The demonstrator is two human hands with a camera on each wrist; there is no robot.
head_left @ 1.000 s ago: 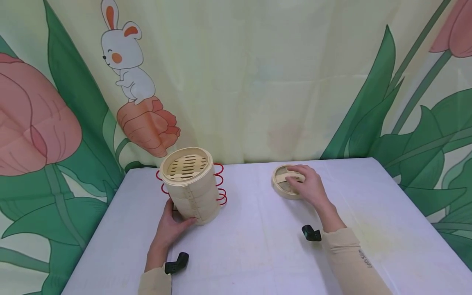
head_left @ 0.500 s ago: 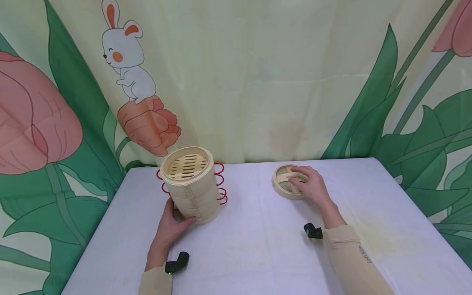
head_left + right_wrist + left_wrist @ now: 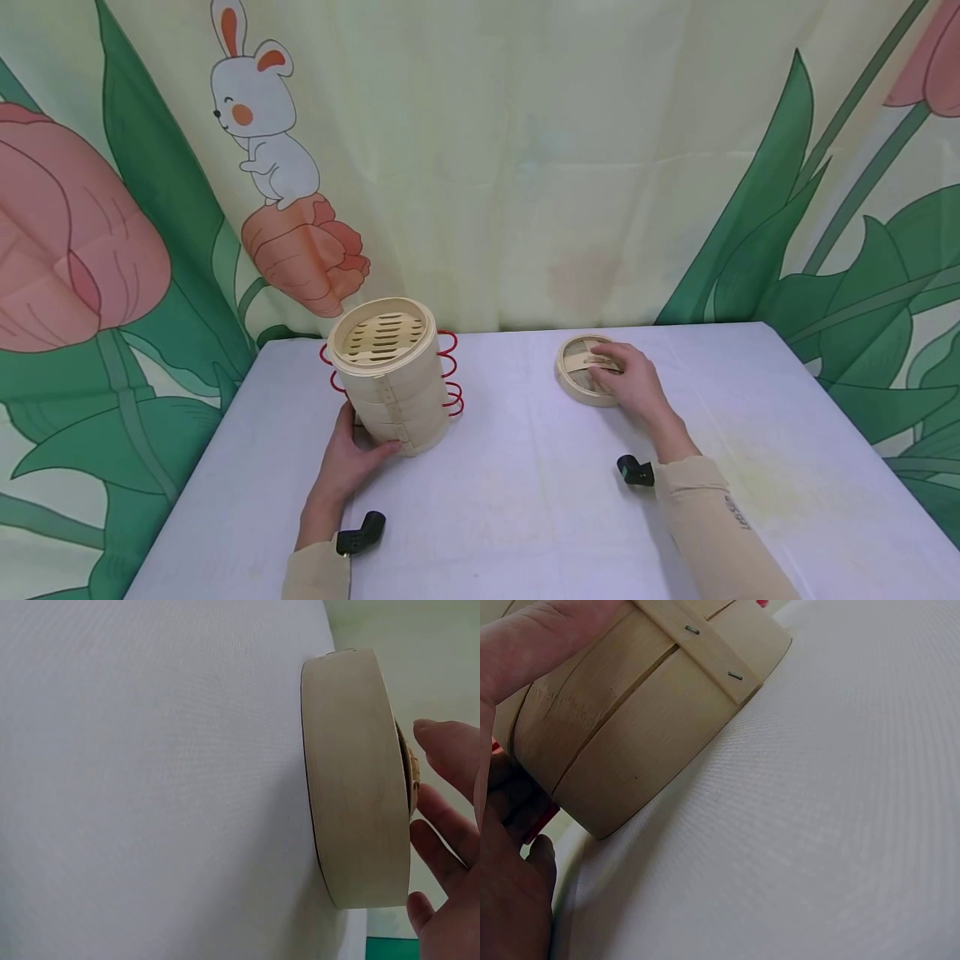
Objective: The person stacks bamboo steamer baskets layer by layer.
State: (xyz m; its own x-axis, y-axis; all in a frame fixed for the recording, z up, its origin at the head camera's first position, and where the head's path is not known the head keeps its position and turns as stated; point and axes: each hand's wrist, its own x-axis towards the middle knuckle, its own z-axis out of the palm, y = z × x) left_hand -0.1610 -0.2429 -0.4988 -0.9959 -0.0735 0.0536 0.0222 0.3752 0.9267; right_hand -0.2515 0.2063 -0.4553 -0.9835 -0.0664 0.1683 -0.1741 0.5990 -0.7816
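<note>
A stack of bamboo steamer baskets [image 3: 393,400] stands at the left in the head view, slotted top uncovered, red loops at its sides. My left hand [image 3: 348,462] grips its lower wall, thumb across the near side; the left wrist view shows the stapled seam strip [image 3: 712,652] by the thumb [image 3: 540,645]. To the right, a round bamboo lid [image 3: 573,387] lies on the table with its flat handle strip [image 3: 579,362] on top. My right hand [image 3: 637,383] is over it, loosely spread fingers at the strip. Fingertips [image 3: 424,799] are right at the lid's top in the right wrist view.
A white cloth covers the table [image 3: 517,500]. Behind its far edge hangs a printed curtain [image 3: 510,167] with a rabbit, a carrot and tulips. A small black wrist camera [image 3: 636,471] juts out beside the right wrist, another [image 3: 362,533] beside the left.
My right fingers have shifted slightly on the lid's handle strip, and the hand sits a touch lower. The left hand and the steamer stack keep their place. The head view drifts slightly.
</note>
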